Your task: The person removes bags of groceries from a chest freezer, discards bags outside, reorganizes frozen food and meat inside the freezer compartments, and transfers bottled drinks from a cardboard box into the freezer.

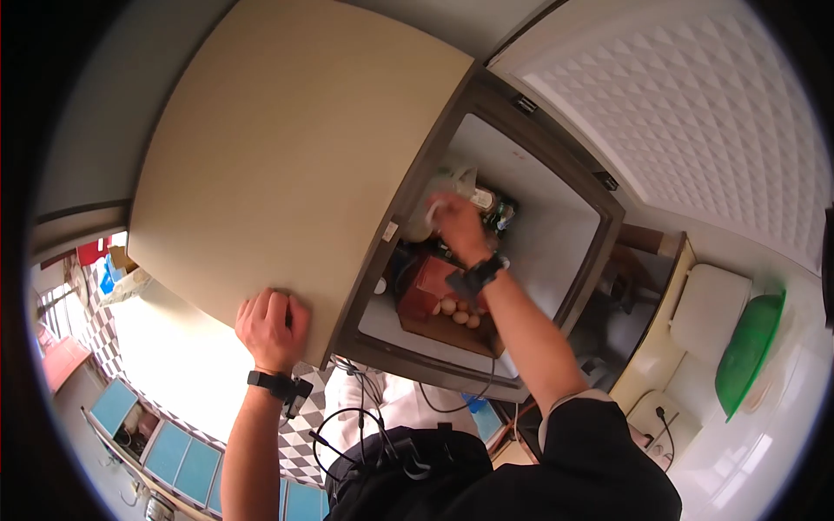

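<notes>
My right hand [456, 227] reaches down into an open white-lined fridge or freezer compartment [543, 252]. Motion blurs it, but its fingers look closed on a pale, clear plastic bag [421, 224]. Just beyond are a small labelled container [483, 200] and some dark green items partly hidden by the hand. Below my forearm, a cardboard box [452, 337] holds several eggs [460, 314] and a red packet [432, 282]. My left hand [271, 326] rests on the near edge of a beige panel [295, 165], fingers curled, nothing visible in them.
A raised lid with a white textured lining [678, 95] stands at the upper right. A green basin [751, 356] leans at the far right, near a black plug [662, 415]. Loose cables [369, 382] hang in front of me. Blue-fronted cabinets [178, 460] stand at lower left.
</notes>
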`<action>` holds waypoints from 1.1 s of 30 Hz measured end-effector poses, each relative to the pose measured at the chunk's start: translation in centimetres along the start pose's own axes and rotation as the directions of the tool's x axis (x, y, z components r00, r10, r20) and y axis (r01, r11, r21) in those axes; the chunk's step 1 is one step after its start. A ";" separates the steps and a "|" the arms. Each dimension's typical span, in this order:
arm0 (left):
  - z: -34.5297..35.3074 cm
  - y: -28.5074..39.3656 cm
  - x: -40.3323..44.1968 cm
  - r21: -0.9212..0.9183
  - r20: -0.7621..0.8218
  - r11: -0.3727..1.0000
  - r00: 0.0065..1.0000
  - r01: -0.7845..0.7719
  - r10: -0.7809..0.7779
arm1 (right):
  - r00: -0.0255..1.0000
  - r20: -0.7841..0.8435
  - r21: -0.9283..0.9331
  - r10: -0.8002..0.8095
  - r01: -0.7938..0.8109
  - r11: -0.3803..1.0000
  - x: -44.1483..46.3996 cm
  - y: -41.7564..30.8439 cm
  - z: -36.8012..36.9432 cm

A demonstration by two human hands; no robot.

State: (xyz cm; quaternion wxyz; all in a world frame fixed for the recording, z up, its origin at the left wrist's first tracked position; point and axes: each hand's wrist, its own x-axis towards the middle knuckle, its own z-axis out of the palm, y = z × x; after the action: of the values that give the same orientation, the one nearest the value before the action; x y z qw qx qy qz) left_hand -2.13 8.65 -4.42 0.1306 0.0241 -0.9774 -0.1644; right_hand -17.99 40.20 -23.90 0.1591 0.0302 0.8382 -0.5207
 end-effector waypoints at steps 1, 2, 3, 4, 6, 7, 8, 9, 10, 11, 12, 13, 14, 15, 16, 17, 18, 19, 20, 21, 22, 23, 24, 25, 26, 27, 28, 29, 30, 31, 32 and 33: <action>0.0 0.0 -0.1 -0.014 0.005 1.000 1.000 0.003 -0.003 | 1.000 -0.001 -0.069 0.014 -0.014 0.998 -2.0 -0.6 1.2; 0.0 0.0 0.0 -0.029 0.007 1.000 1.000 0.000 0.000 | 1.000 -0.008 -0.125 -0.006 0.005 0.992 -3.9 -2.1 1.8; -0.1 0.0 -0.1 -0.040 0.020 0.999 1.000 0.001 0.000 | 0.999 -0.022 -0.182 -0.027 0.022 0.983 -5.5 -3.5 2.4; -0.1 0.1 -0.2 -0.051 0.008 0.998 1.000 -0.028 0.028 | 0.997 -0.040 -0.198 -0.064 0.055 0.979 -7.0 -3.3 3.6; 0.1 0.2 -0.5 0.005 0.060 1.000 0.998 0.022 -0.022 | 0.992 -0.045 -0.206 -0.117 0.106 0.973 -8.7 -3.2 5.4; 0.2 0.2 -0.6 -0.009 0.056 1.000 0.998 -0.010 0.011 | 0.990 -0.027 -0.192 -0.136 0.128 0.973 -9.1 -3.4 5.9; 0.3 0.1 -0.7 0.011 0.059 1.000 0.998 0.005 -0.006 | 0.989 -0.060 -0.190 -0.135 0.121 0.974 -9.2 -3.9 6.0; 0.4 0.2 -0.8 0.034 0.061 0.999 0.998 0.023 -0.025 | 0.988 -0.089 -0.131 -0.124 0.111 0.985 -9.2 -4.4 6.2; 0.4 0.3 -0.8 0.030 0.057 1.000 0.998 -0.004 0.002 | 0.987 -0.113 -0.070 -0.114 0.107 0.992 -8.9 -4.8 6.1; 0.4 0.4 -0.8 0.026 0.050 1.000 0.999 0.009 -0.010 | 0.978 -0.156 -0.046 -0.136 0.130 0.990 -8.4 -4.5 6.0; 0.4 0.5 -0.7 0.022 0.042 1.000 0.999 0.023 -0.023 | 0.974 -0.177 -0.040 -0.139 0.134 0.990 -7.5 -3.8 5.7; 0.5 0.5 -0.7 0.025 0.044 0.999 0.999 0.027 -0.028 | 0.957 -0.259 -0.067 -0.131 0.117 0.991 -6.4 -2.0 5.8; 0.5 0.5 -0.8 0.028 0.038 1.000 0.999 0.010 -0.011 | 0.934 -0.336 -0.091 -0.123 0.098 0.991 -5.3 -0.2 5.9; 0.6 0.4 -0.9 0.035 0.047 0.999 0.999 0.021 -0.023 | 0.929 -0.349 -0.083 -0.126 0.103 0.991 -3.9 0.9 5.6; 0.6 0.4 -0.9 0.043 0.057 0.998 0.998 0.036 -0.039 | 0.902 -0.403 0.083 0.154 -0.132 0.988 -2.4 1.9 4.9; 0.6 0.5 -0.8 0.034 0.049 0.999 0.998 0.027 -0.029 | 0.813 -0.400 0.253 0.422 -0.345 0.904 -1.2 3.4 4.5; 0.6 0.6 -0.8 0.042 0.043 0.999 0.999 0.026 -0.027 | 0.786 -0.400 0.263 0.472 -0.394 0.880 0.0 5.7 4.6; 0.7 0.6 -0.8 0.044 0.040 0.999 0.999 0.020 -0.022 | 0.776 -0.395 0.271 0.492 -0.413 0.869 1.3 9.6 5.3; 0.7 0.6 -0.7 0.048 0.036 0.999 0.999 0.017 -0.018 | 0.766 -0.390 0.279 0.512 -0.432 0.858 2.6 13.4 6.0; 0.7 0.6 -0.8 0.039 0.037 0.999 0.999 0.023 -0.025 | 0.749 -0.382 0.309 0.541 -0.448 0.839 3.9 18.4 7.3; 0.7 0.5 -0.7 0.051 0.027 0.998 0.999 0.022 -0.024 | 0.743 -0.376 0.327 0.553 -0.452 0.830 4.7 18.7 6.9; 0.6 0.5 -0.7 0.041 0.037 0.999 0.999 0.025 -0.026 | 0.737 -0.370 0.345 0.565 -0.456 0.820 5.4 18.7 6.3; 0.6 0.4 -0.6 0.027 0.048 0.999 0.998 0.027 -0.028 | 0.809 -0.046 0.176 0.586 -0.571 0.802 5.3 14.8 3.7; 0.7 0.3 -0.8 0.027 0.056 0.999 0.998 0.028 -0.030 | 0.753 0.280 -0.026 0.596 -0.615 0.788 5.1 11.6 2.0; 0.6 0.1 -0.6 0.028 0.055 0.999 0.998 0.025 -0.027 | 0.754 0.279 -0.024 0.594 -0.613 0.789 5.1 10.0 2.3; 0.5 0.1 -0.7 0.027 0.067 0.999 0.997 0.030 -0.031 | 0.854 0.171 -0.055 0.491 -0.490 0.870 5.1 8.5 3.3; 0.4 0.3 -0.7 0.020 0.081 0.999 0.996 0.034 -0.036 | 0.928 0.064 -0.105 0.368 -0.360 0.927 5.0 7.2 4.1; 0.4 0.5 -0.8 0.007 0.079 0.999 0.996 0.032 -0.033 | 0.938 -0.096 -0.066 0.334 -0.340 0.938 4.7 5.7 5.1; 0.4 0.6 -0.7 0.010 0.072 0.999 0.997 0.038 -0.039 | 0.921 -0.257 -0.031 0.292 -0.310 0.950 4.4 4.0 5.9; 0.4 0.6 -0.7 0.012 0.065 0.999 0.997 0.042 -0.043 | 0.918 -0.272 -0.036 0.288 -0.308 0.951 3.8 2.5 5.8; 0.5 0.6 -0.8 -0.002 0.061 1.000 0.998 0.031 -0.031 | 0.933 -0.272 -0.059 0.234 -0.259 0.964 3.0 0.9 5.7; 0.6 0.5 -1.0 0.015 0.067 0.999 0.997 0.038 -0.039 | 0.938 -0.280 -0.069 0.206 -0.233 0.970 2.1 -0.5 5.1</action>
State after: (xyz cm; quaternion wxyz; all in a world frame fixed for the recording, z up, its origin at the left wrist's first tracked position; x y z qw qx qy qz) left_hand -1.34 9.38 -5.04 0.0943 0.0383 -0.9817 -0.1607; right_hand -18.91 35.26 -26.22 0.1014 0.1864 0.8688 -0.4474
